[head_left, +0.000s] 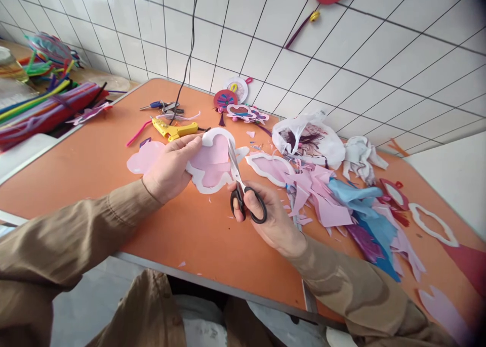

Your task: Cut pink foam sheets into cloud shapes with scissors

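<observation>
My left hand (pixel 172 165) pinches the left edge of a cloud-shaped white frame (pixel 212 186) backed with pink sheet (pixel 214 155), held up above the table. In my right hand (pixel 271 213) is a pair of scissors (pixel 236 177) with black handles, thumb and fingers through the loops. Its blades point up and lie at the right edge of the cloud piece; whether they are biting into it I cannot tell. Left of my left hand lies a pink cloud-shaped cutout (pixel 144 157). Another white-rimmed pink piece (pixel 268 167) rests just right of the scissors.
A yellow glue gun (pixel 172 130) with its black cord (pixel 189 48) lies behind my left hand, near keys (pixel 170 107). Pink and blue scraps (pixel 322 205) and a white plastic bag (pixel 330 144) cover the right side. Pipe cleaners (pixel 49 112) are piled far left. White tiled wall (pixel 243 28) stands behind.
</observation>
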`<state>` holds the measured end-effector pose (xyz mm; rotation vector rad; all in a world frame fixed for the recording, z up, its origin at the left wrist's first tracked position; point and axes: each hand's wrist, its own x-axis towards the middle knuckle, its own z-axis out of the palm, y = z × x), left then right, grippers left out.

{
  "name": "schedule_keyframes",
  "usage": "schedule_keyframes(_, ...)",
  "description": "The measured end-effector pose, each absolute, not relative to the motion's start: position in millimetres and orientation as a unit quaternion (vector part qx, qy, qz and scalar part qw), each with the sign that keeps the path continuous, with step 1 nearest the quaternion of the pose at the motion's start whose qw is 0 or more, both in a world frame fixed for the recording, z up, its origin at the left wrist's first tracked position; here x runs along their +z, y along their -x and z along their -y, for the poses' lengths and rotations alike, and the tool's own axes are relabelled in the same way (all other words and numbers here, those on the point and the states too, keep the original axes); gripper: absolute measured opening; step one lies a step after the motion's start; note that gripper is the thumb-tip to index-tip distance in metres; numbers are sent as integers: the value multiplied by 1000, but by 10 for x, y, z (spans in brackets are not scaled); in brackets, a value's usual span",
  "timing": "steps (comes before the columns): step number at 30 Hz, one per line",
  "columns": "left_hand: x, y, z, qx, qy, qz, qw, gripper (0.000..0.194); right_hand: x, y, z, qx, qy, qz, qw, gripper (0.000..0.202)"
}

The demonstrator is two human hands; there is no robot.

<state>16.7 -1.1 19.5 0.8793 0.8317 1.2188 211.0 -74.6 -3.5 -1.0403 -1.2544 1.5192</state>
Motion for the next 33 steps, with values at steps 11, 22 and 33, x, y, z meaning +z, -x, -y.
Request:
schedule_keyframes(11,162,-182,15,544,-363,-376,656,23,-25,-2092,760,594,445,502,443,51)
schedule_keyframes(22,160,-181,19,551,-371,-369,650,23,32,-2071,767,585,475,501,427,48)
schedule_keyframes(33,166,-191,36,553,-372,-373,646,18,40,-2092,766,593,465,495,433,47)
